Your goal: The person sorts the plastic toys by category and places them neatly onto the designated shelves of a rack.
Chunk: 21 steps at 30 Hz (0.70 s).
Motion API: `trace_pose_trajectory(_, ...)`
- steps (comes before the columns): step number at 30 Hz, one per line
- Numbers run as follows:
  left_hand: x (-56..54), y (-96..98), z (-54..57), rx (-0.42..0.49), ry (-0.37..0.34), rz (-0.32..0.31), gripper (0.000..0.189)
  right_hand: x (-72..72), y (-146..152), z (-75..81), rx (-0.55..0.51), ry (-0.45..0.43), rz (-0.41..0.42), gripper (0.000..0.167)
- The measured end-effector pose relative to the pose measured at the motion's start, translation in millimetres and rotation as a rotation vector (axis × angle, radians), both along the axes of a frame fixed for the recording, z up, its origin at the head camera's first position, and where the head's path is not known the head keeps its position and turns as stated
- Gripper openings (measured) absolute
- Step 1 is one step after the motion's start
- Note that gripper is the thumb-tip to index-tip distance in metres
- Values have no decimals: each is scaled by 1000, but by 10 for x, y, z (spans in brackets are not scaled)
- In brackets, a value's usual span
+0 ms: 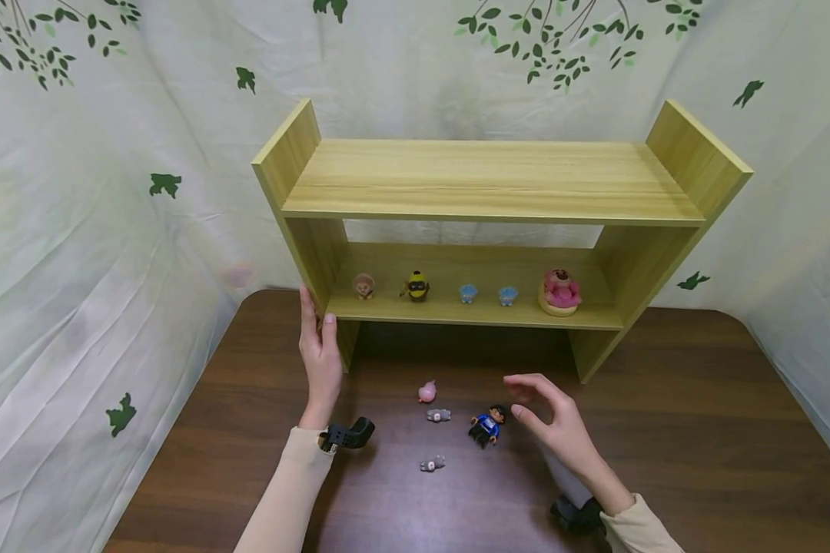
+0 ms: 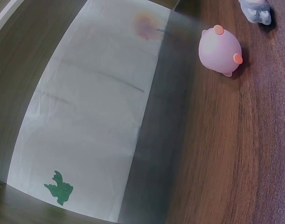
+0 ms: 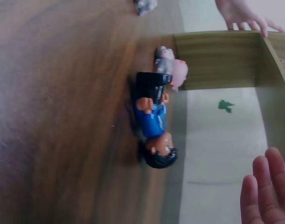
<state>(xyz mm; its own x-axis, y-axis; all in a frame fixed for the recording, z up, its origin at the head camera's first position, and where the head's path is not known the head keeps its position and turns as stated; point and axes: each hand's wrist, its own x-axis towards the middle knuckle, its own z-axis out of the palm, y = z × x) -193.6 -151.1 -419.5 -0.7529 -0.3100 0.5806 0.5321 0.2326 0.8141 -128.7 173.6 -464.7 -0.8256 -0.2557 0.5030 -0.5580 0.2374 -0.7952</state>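
My left hand (image 1: 320, 367) rests against the left side panel of a light wooden shelf (image 1: 491, 180), fingers straight and thumb at its front edge. To the right, my right hand (image 1: 560, 430) is held over the table, fingers apart and nothing in them. Just left of it lies a toy man (image 1: 486, 426) with black hair, blue top and black legs. In the right wrist view this toy man (image 3: 154, 123) lies beyond the fingers (image 3: 268, 186). A round pink toy (image 1: 426, 392) and two small grey figures (image 1: 439, 415) lie between the hands.
On the middle board stand a small brown figure (image 1: 363, 286), a yellow-and-black figure (image 1: 417, 287), two blue ones (image 1: 467, 293) and a pink bear on a yellow base (image 1: 560, 296). Raised side panels flank the top board. The shelf stands on a dark wooden table (image 1: 698, 430) before a leaf-patterned curtain (image 1: 415, 69).
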Motion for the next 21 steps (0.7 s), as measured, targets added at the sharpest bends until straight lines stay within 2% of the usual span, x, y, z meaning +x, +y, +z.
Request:
trace_pose_trajectory(6, -1, -4, -5, -13, 4, 5, 54, 40, -35, -93, 75, -34, -46, 46)
trace_pose_trajectory(14, -3, -10, -6, -12, -4, 11, 54, 63, -83, -250, 156, -134, -88, 48)
trace_pose_trajectory(21, -14, -14, -28, 0, 18, -2, 54, 92, -131, -338, 254, -219, -127, 46)
